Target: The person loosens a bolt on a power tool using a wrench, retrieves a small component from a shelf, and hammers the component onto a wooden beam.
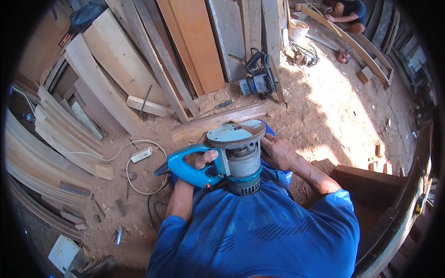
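A teal and grey router [242, 162] is held upside down against my blue shirt, its round, pale base plate [235, 132] facing up. Through its teal loop handle wrap the fingers of my left hand [202, 159], closed on the grip. My right hand [278, 150] is curled at the right side of the router, near the base plate's edge, with some fingertips hidden behind it. Around the opening in the middle of the plate, the details are too small to make out.
A second router [257, 78] stands on the sawdust-covered floor by leaning boards [194, 41]. Curved planks [60, 120] are stacked left. A white power strip [141, 154] and its cord lie nearby. At the far right, another person [350, 14] crouches beside a curved timber frame [357, 44].
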### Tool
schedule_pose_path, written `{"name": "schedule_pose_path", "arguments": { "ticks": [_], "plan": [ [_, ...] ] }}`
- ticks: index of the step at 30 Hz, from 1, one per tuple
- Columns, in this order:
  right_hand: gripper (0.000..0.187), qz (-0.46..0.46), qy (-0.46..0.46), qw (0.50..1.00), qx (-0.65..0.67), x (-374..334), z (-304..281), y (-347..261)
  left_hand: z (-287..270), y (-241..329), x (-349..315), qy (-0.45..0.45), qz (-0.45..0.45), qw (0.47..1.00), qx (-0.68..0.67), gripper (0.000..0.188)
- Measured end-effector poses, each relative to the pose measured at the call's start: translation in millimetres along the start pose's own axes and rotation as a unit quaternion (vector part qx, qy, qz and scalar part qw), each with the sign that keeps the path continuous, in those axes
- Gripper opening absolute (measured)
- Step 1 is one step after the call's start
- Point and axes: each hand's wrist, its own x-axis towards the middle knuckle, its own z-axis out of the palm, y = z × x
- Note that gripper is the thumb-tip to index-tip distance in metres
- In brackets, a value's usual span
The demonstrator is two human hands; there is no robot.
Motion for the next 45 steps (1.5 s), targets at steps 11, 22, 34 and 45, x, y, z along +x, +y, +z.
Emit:
{"name": "schedule_pose_path", "arguments": {
  "ticks": [11, 22, 34, 45],
  "plan": [
    [0.027, -0.052, -0.174, 0.978, 0.102, 27, -18, 17, 5, -8, 10, -0.009, 0.000, 0.998, -0.057, 0.089],
    [0.029, 0.006, -0.103, 0.995, -0.018, 20, -12, 0, 7, -4, 11, -0.029, 0.030, 0.998, -0.041, 0.079],
    [0.028, -0.081, -0.151, 0.979, 0.106, 27, 9, 41, 15, 19, 7, -0.032, 0.024, 0.999, 0.002, 0.084],
    [0.042, -0.088, -0.183, 0.954, 0.221, 32, 16, 44, 4, 10, 4, -0.041, -0.003, 0.999, 0.006, 0.087]
  ]
}}
